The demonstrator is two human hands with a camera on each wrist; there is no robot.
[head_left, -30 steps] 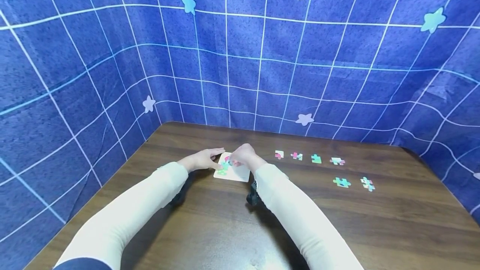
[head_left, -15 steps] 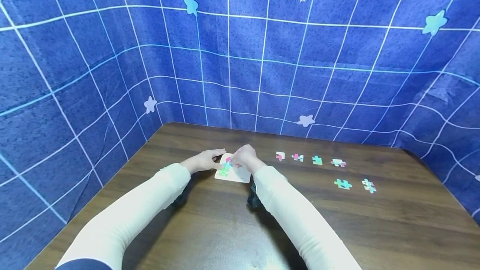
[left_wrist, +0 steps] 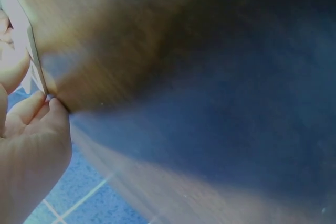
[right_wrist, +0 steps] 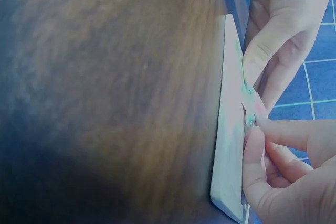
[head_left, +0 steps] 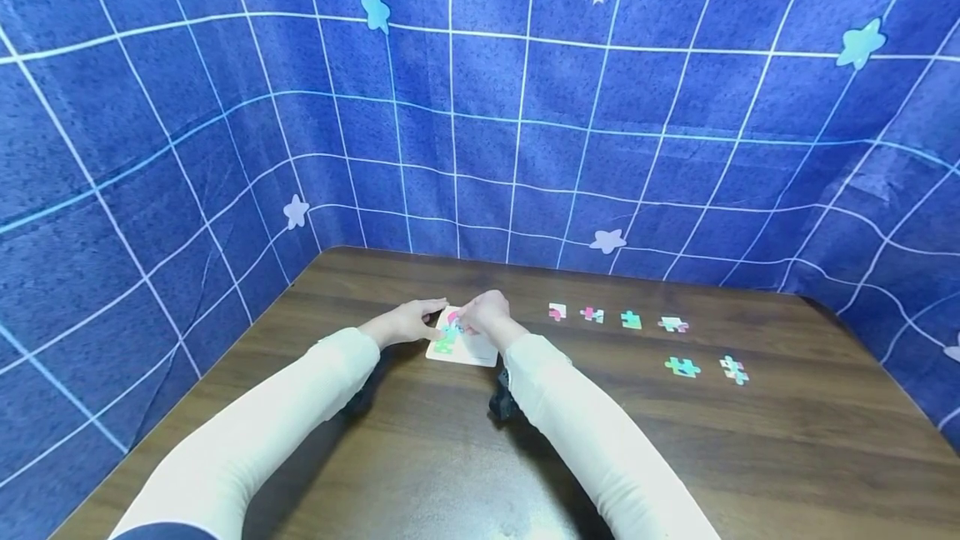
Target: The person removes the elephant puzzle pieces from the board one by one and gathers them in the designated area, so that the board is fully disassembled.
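Note:
A pale puzzle tray (head_left: 474,350) lies on the table, with joined green pieces (head_left: 446,343) along its left side. My left hand (head_left: 407,322) grips the tray's left edge, thumb on the near side and fingers at the far side. Over the tray's upper part, my right hand (head_left: 487,312) pinches a small pink and teal puzzle piece (right_wrist: 254,105) between thumb and index finger, low against the tray. The right wrist view shows both hands close together there. My fingers hide much of that piece. In the left wrist view, the left fingertips (left_wrist: 39,100) touch the tray's rim.
Several loose puzzle pieces lie right of the tray: a back row from a pink and white piece (head_left: 557,312) to a white and green piece (head_left: 673,324), then a green-blue piece (head_left: 682,367) and a multicoloured piece (head_left: 734,370) nearer. A blue curtain (head_left: 480,123) stands behind the wooden table (head_left: 420,457).
Both hands stay at the tray. The right fingers shift only slightly over the pink piece. The head view drifts a little; the loose pieces have not moved.

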